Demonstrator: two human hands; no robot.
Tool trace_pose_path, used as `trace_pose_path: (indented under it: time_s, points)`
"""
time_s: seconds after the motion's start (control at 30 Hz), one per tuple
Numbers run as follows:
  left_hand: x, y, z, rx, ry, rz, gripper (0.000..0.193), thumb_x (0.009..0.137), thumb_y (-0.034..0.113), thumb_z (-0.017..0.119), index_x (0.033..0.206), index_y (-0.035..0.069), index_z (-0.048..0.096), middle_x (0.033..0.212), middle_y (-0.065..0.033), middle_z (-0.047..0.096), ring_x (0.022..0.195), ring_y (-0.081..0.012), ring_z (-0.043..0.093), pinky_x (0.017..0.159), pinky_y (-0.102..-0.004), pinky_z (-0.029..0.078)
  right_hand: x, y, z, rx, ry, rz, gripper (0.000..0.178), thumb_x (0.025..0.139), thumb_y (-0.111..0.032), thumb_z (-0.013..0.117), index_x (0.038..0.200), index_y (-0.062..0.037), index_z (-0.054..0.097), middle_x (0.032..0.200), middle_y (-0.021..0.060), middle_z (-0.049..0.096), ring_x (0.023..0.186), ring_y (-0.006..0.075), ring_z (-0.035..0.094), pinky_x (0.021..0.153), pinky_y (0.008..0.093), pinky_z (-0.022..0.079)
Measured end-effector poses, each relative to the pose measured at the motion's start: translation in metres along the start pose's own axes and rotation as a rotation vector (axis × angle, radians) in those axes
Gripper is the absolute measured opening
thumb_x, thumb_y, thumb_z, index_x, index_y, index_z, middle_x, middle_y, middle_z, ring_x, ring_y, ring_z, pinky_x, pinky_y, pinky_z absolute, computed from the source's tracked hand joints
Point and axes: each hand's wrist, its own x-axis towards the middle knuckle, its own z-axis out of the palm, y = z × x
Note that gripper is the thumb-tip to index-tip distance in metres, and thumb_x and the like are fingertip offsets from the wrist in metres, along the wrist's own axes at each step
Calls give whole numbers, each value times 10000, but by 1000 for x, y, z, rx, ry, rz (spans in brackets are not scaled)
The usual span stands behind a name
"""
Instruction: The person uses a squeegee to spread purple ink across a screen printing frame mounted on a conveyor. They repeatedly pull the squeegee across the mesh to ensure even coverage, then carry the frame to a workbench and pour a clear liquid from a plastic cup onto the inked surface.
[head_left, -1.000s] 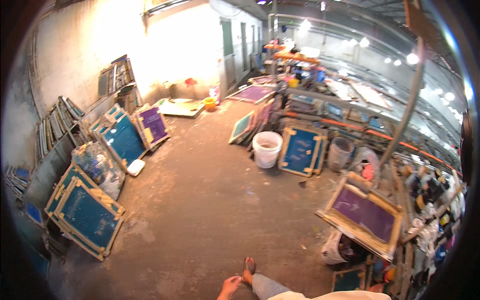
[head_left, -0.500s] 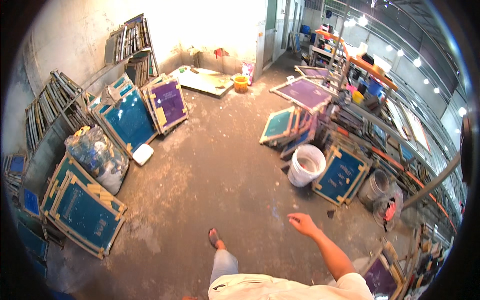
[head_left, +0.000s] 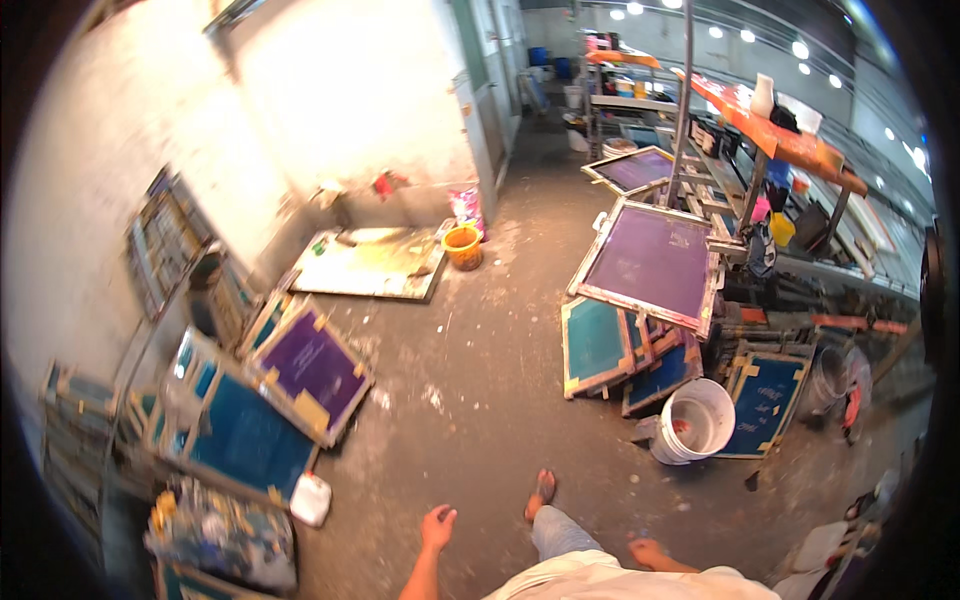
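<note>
My left hand (head_left: pixel 437 527) hangs over the concrete floor at the lower middle, holding nothing, its fingers loosely bent and a little apart. My right hand (head_left: pixel 650 553) is low in front of my body, partly smeared by motion, so its fingers do not show clearly. I see nothing in it. Between the hands, my sandalled foot (head_left: pixel 541 495) is on the floor. Neither hand touches anything. Nearest to the right hand is a white bucket (head_left: pixel 697 420) with reddish stains inside. To the left of my left hand lies a white plastic jug (head_left: pixel 311 499).
Framed screens lean at left, one purple (head_left: pixel 310 370) and one blue (head_left: pixel 245 430), above a stuffed clear bag (head_left: pixel 225 535). At right, a purple screen (head_left: pixel 650 262) juts out above a teal one (head_left: pixel 595 340). An orange bucket (head_left: pixel 462 247) stands beside a pale board (head_left: pixel 365 262).
My view has turned and moved forward; the right-hand bucket and screens look nearer. My left hand has come into view, and my right hand has dropped back toward my body.
</note>
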Motion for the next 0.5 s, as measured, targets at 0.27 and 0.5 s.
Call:
trace_pose_path:
  time_s: [0.27,0.5]
  points:
    - [344,74,-7,203,-10,-200,472,825,371,811,1147,33,741,1128,-165,745,1073,-299,707,958,-398,535,287,-250,-80,-331,-132,-105,223,910,-184,602,1009,-49,750,1020,189,726,903,274,689,803,407,551]
    - [495,159,54,358,-620,-475,456,825,467,756,1057,74,770,1058,-160,755,1021,-320,717,889,-430,556,443,-763,-266,572,36,-647,263,1002,-302,642,1083,-74,746,823,19,716,763,103,635,702,273,508]
